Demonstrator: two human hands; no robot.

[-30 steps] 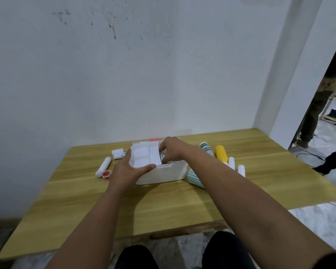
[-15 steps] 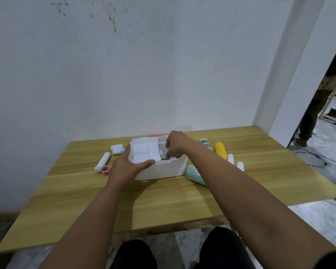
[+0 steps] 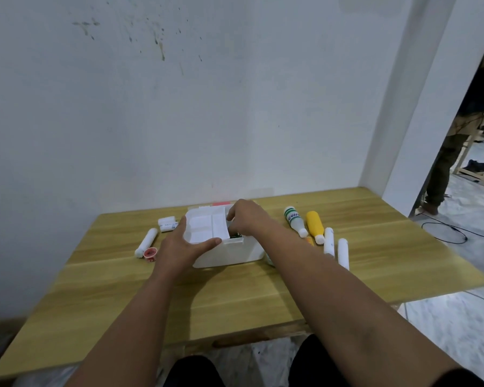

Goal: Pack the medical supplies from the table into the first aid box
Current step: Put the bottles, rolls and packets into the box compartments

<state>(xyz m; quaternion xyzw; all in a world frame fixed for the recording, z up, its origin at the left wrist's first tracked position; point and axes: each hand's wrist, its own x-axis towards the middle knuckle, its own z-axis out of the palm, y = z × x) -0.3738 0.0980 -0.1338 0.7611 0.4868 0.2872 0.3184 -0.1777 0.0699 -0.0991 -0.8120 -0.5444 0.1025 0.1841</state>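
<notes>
The left hand (image 3: 179, 247) is spreading its fingers (image 3: 180, 227) and thumb around the near left corner of the white first aid box (image 3: 229, 251), holding it steady. The right hand (image 3: 245, 219) is reaching down into the box with its fingers curled over the rim; whether they are gripping anything inside is hidden. A white divided tray (image 3: 207, 227) is sitting in the top of the box at the left. The box is standing on the wooden bench (image 3: 123, 303) near the wall. Left of it are lying a white tube (image 3: 146, 242), a small red cup (image 3: 150, 254) and a small white pack (image 3: 168, 224). To the right are lying a green-labelled bottle (image 3: 295, 221), a yellow bottle (image 3: 315, 226) and two white tubes (image 3: 336, 248).
</notes>
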